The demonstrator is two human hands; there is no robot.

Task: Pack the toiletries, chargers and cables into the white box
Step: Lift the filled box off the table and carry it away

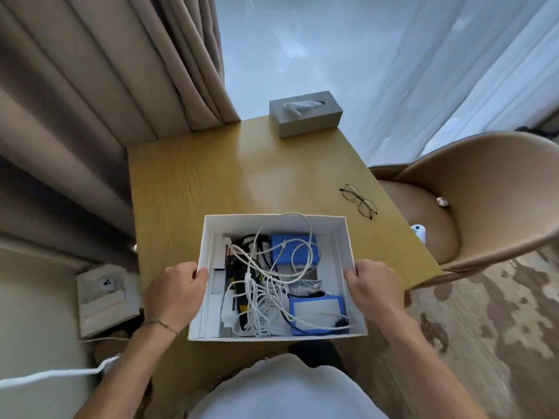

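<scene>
Head view shows the white box [348, 237] at lower centre on the wooden table [211, 176], its side walls gripped by the left hand [174, 293] and the right hand [373, 287], with white cables [266, 285] tangled over two blue packs [293, 247] inside. Farther up the table lie glasses [359, 201] at right and a grey tissue box [305, 117] by the curtain [106, 71]; a tan chair [484, 189] stands right. No writing is legible.

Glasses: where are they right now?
Head view: the glasses lie folded open on the wooden table, outside and beyond the white box, off its far right corner, near the chair-side edge.
</scene>
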